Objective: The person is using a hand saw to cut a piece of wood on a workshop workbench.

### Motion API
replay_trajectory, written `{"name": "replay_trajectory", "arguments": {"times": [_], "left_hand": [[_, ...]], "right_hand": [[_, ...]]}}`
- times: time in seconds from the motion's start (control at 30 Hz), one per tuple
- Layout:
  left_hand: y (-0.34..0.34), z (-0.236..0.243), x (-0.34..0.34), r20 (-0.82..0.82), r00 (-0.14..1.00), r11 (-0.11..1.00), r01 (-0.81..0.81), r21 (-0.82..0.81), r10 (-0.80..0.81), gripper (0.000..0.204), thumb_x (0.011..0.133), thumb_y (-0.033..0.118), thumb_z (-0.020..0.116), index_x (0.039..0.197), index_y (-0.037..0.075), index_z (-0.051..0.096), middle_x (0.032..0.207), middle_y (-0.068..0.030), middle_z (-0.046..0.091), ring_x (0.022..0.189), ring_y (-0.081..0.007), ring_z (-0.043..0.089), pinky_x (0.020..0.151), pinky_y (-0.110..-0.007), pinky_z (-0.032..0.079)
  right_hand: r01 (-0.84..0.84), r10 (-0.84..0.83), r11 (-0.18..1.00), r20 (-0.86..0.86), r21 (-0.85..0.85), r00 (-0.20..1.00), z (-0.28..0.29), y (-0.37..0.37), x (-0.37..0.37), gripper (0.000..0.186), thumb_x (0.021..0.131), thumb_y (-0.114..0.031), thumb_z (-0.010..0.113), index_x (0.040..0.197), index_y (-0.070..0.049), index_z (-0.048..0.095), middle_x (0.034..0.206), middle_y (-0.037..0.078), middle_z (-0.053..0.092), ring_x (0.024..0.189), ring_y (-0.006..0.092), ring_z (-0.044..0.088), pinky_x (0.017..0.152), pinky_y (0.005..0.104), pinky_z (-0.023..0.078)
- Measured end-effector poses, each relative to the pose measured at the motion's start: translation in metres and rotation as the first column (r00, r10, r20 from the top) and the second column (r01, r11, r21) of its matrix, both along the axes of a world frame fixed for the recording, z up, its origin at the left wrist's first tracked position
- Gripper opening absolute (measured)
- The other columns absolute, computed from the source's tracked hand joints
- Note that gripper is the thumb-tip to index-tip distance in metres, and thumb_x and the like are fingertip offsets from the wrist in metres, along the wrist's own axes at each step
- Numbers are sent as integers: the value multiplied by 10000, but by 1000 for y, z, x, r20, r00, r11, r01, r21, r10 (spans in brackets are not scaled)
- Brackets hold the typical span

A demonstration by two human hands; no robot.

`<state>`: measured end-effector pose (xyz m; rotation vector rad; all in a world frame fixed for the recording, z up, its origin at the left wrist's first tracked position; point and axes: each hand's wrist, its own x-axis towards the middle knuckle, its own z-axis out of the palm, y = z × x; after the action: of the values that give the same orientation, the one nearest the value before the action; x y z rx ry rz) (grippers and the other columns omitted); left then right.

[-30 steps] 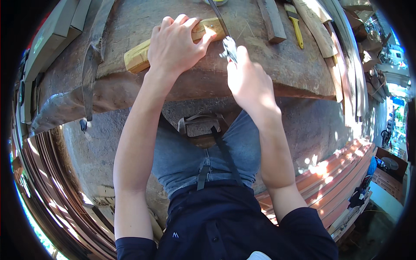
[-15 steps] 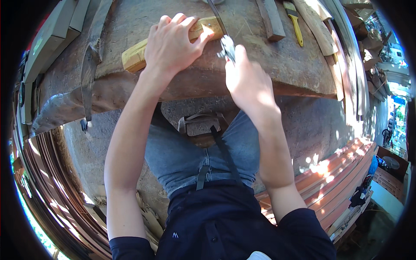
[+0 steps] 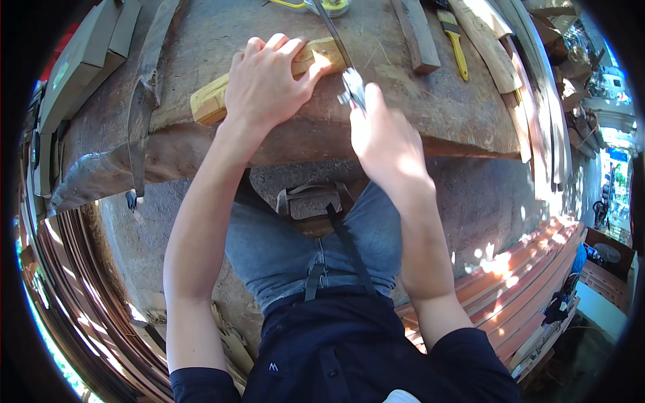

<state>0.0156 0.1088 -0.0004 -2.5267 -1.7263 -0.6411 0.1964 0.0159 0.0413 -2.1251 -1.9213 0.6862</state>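
My left hand (image 3: 265,87) rests over a yellowish wooden block (image 3: 207,101) on the worn workbench (image 3: 470,114), fingers curled across its top and thumb toward its right end. My right hand (image 3: 386,141) is closed round the silver metal handle of a saw (image 3: 354,89). The saw's long, narrow dark blade runs up past the block's right end; whether it touches the wood I cannot tell clearly.
A yellow-handled paintbrush (image 3: 457,50) and a short plank (image 3: 415,37) lie to the right, beside stacked boards (image 3: 490,40). A weathered strip of wood (image 3: 144,101) and pale boxy pieces (image 3: 77,67) are at left. A yellow-and-clear object (image 3: 332,5) is at the back.
The bench, block and both hands sit slightly lower in the picture, as if the view shifted. My grip on the block and saw looks the same.
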Motion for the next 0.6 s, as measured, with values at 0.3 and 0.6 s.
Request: {"name": "replay_trajectory", "arguments": {"times": [0.3, 0.6], "left_hand": [[-3, 3, 3, 0, 1000, 999, 20, 31, -20, 537, 959, 520, 698, 1284, 95, 749, 1177, -53, 726, 1046, -299, 623, 938, -418, 525], [-3, 8, 5, 27, 999, 998, -17, -53, 18, 496, 948, 484, 706, 1272, 112, 758, 1176, -41, 722, 1058, -290, 616, 942, -412, 517]], "right_hand": [[-15, 16, 1000, -19, 6, 1000, -6, 11, 1, 287, 1066, -251, 495, 1241, -24, 507, 914, 315, 732, 908, 505, 720, 839, 601, 554], [13, -13, 1000, 9, 21, 1000, -4, -38, 14, 296, 1050, -234, 514, 1289, -59, 522, 902, 296, 738, 865, 496, 726, 824, 591, 569]]}}
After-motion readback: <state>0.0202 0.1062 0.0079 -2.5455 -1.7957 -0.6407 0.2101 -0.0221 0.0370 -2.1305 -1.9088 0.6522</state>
